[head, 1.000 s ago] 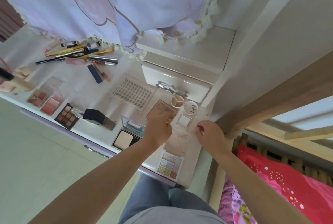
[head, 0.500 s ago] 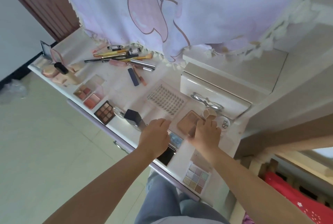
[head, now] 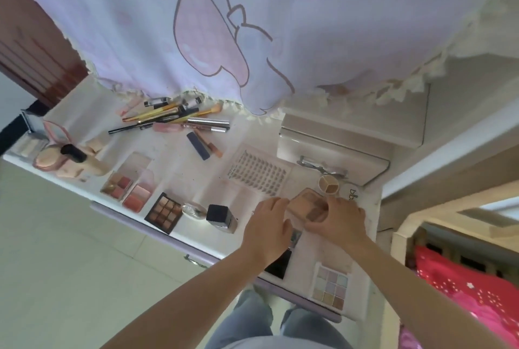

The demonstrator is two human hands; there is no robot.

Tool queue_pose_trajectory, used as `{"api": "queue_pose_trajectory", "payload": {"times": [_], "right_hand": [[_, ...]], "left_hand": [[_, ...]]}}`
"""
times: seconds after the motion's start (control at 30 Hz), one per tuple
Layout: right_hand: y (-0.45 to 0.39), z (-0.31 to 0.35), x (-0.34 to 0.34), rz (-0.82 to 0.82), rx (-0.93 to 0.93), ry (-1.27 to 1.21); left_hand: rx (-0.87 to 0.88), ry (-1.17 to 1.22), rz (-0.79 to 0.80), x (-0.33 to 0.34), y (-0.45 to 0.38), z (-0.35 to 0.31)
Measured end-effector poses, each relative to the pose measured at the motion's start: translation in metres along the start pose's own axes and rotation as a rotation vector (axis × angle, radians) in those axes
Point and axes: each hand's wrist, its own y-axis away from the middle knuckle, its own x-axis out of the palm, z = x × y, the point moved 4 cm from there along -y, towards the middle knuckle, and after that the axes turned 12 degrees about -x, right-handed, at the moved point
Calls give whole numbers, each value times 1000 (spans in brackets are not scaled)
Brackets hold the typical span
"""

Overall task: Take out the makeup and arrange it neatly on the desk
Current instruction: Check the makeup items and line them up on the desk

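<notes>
**Both hands on the beige palette, with crowded neighbours**

My left hand point(head: 268, 226) and right hand point(head: 338, 219) both hold the beige eyeshadow palette point(head: 309, 206) near the right end of the desk point(head: 179, 157). The left grip curls over its left edge, and the right grip pinches its right side with curled fingers. I cannot tell whether the palette is lifted or resting flat.

Most of the makeup already lies out on the desk. The brushes and pencils point(head: 174, 115) are piled at the back under the curtain point(head: 252, 25), the blush palettes point(head: 129, 187) and brown nine-pan palette point(head: 164, 212) sit along the front edge, and the lash tray point(head: 258, 174) is in the middle. I judge this step to be straightening one piece within a layout that is nearly done.

The risks come from the crowding. The round three-colour pot point(head: 329, 184) and the white round compact point(head: 352, 194) sit just beyond my right fingers, so a push away from me could knock them against the drawer unit point(head: 334, 149). The open compact point(head: 280, 264) lies partly under my left wrist at the desk's front edge, and dragging my arm back could sweep it off. The pastel palette point(head: 331, 287) also sits close to that edge. The black-capped bottle point(head: 222, 218) stands just left of my left hand, and a sideways shift could tip it over.
</notes>
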Motion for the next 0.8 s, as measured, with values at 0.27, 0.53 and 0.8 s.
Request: {"api": "queue_pose_trajectory", "payload": {"times": [0.27,0.53,0.8], "right_hand": [[53,27,-88,-170,-41,-765],[107,78,-131,-314,-164,-915],[112,94,-144,-364,-300,-830]], "left_hand": [[-10,706,370,-51,-10,-31],[211,917,607,-108,15,-50],[462,866,562,-143,25,-55]]}}
